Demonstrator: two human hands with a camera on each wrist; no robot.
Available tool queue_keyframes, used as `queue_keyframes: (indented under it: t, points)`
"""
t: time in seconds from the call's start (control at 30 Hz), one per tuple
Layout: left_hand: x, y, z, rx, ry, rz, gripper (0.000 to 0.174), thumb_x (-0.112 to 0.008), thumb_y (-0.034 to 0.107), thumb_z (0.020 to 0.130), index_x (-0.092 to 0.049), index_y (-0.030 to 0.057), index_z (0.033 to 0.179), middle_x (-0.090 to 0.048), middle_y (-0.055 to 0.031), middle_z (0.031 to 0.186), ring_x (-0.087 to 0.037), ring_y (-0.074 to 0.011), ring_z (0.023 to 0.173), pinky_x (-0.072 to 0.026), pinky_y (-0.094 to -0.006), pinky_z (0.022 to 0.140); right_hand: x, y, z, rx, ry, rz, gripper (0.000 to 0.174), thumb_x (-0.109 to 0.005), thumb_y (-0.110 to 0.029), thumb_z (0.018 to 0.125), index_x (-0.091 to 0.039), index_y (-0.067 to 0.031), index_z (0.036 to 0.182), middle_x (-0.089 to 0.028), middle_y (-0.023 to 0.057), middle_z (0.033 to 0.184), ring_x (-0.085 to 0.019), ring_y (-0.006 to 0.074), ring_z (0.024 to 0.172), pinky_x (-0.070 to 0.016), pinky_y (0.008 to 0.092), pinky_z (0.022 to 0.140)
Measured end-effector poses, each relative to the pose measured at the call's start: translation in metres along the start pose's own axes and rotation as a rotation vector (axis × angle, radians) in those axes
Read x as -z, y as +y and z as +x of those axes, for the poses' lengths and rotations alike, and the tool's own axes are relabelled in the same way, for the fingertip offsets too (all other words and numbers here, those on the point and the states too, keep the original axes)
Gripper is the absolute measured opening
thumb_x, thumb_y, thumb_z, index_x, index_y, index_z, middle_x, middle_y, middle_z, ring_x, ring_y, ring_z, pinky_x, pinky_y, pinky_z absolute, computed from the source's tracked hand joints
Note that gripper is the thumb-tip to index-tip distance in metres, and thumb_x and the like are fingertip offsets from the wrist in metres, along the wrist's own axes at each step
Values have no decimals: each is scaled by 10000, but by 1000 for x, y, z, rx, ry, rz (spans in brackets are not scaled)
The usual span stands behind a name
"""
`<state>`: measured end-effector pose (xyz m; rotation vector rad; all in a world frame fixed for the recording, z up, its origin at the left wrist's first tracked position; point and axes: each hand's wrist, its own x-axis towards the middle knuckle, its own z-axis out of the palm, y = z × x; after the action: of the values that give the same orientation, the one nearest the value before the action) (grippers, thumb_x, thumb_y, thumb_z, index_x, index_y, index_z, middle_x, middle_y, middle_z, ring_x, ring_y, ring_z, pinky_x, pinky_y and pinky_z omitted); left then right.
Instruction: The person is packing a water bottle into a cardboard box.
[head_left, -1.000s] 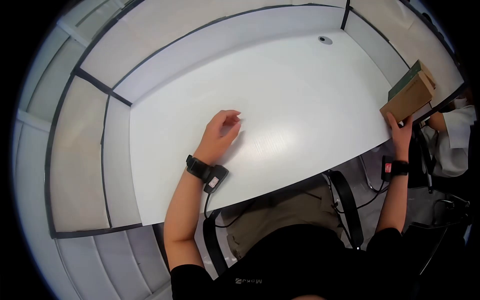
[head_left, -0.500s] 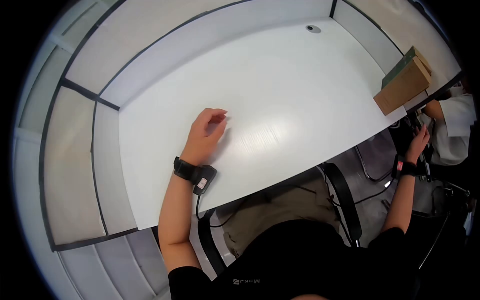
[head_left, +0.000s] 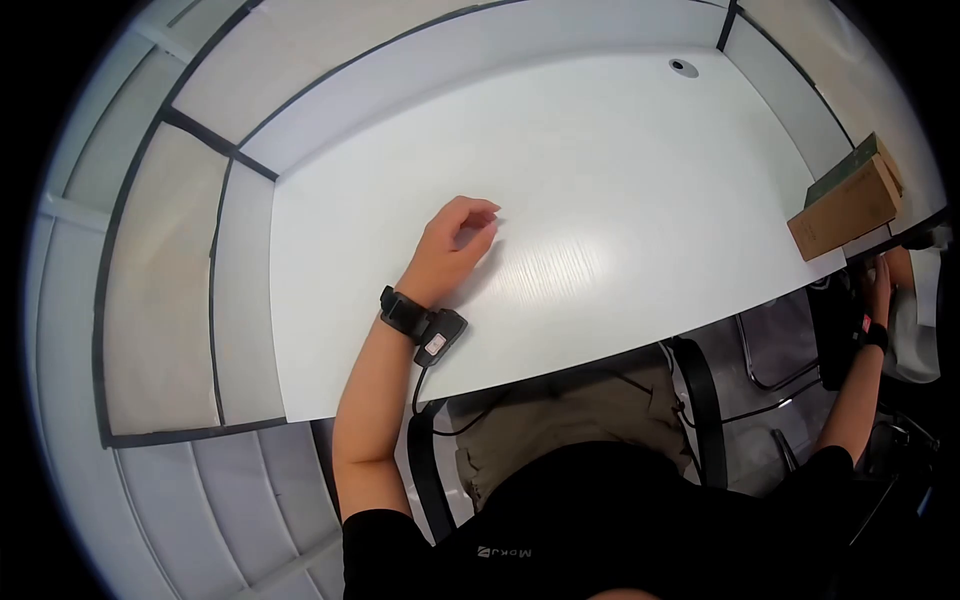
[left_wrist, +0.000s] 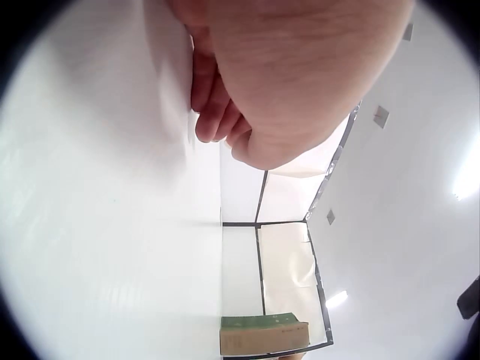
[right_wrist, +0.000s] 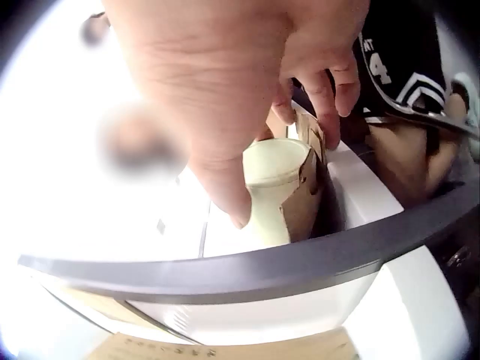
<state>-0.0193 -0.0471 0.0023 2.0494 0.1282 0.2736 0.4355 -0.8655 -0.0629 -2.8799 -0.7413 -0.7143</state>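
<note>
My left hand (head_left: 448,252) rests on the white tabletop with its fingers loosely curled and nothing in them. Beyond the table's right end, my right hand (head_left: 878,292) reaches down past the partition, close by another person's arm. The right wrist view shows its thumb and fingers spread around a pale, round cup-like thing (right_wrist: 274,161) partly wrapped in torn brown cardboard (right_wrist: 301,210). The thumb overlaps its left side, and the fingertips lie by the cardboard's edge. A green and brown cardboard box (head_left: 845,210) stands on the table's right corner.
Low white partitions with dark edging (head_left: 218,300) border the table (head_left: 560,180) at the left, back and right. A round cable hole (head_left: 683,68) sits in the back right corner. Another person (head_left: 915,300) is past the right end. Wrist cables hang below the front edge.
My right hand has let go of the cardboard box and moved right, off the table, to the cup-like thing beyond the partition. The box stays at the corner. My left hand has stayed in place.
</note>
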Motion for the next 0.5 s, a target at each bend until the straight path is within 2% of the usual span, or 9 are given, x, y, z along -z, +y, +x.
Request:
queue_keyframes:
  t: [0.03,0.13,0.17,0.27,0.3,0.4,0.43,0.5]
  points:
    - [0,0,0,12,3,-5,223,-617,80,966,-624,34,1184,-637,-49,1112,-609,-163,1069,-477,-322,987,2,5,-1,-5,-45,0,572,-674,-236,935,-482,-22,1429,-506,261,1422,-489,440,1311,-438,465,1058]
    - [0,4,-1,0,7,-7,225,-618,80,964,-625,36,1185,-635,-49,1102,-608,-164,1064,-478,-322,981,-13,25,-5,76,66,-32,543,-663,-205,943,-484,-16,1420,-504,242,1436,-491,430,1312,-429,456,1067]
    - [0,4,-2,3,10,-2,227,-618,80,964,-626,37,1187,-635,-48,1099,-608,-163,1064,-478,-321,980,-8,15,-5,18,50,-16,509,-651,-158,938,-506,-28,1408,-523,217,1417,-492,412,1308,-431,460,1067]
    - [-1,3,0,0,9,0,232,-619,81,964,-627,40,1192,-634,-48,1097,-606,-162,1064,-478,-319,977,13,-15,-11,-35,-14,-41,543,-697,-158,900,-522,-25,1397,-494,216,1452,-488,407,1319,-438,451,1078]
    - [0,2,0,-4,8,-3,233,-619,80,963,-627,41,1193,-632,-49,1099,-605,-162,1065,-478,-319,976,12,-6,-16,-36,-18,-64,488,-664,-149,918,-543,-45,1380,-504,190,1446,-478,400,1323,-426,451,1090]
    - [0,0,0,3,9,-21,239,-621,80,962,-627,42,1198,-627,-54,1107,-605,-164,1066,-477,-319,974,1,28,-44,159,49,-345,358,-562,-123,972,-606,-103,1328,-533,113,1428,-447,380,1335,-390,453,1126]
    - [0,0,-1,8,13,-28,240,-621,80,962,-627,42,1199,-624,-56,1110,-606,-165,1065,-477,-319,974,6,35,-53,302,92,-525,390,-614,-151,965,-593,-104,1351,-529,152,1420,-453,394,1332,-400,456,1112]
    - [1,2,-2,12,8,-25,242,-624,84,962,-627,42,1199,-622,-60,1118,-608,-168,1067,-478,-321,971,11,35,-72,-74,77,-136,473,-643,-207,977,-533,-78,1419,-487,250,1418,-465,457,1305,-419,497,1080]
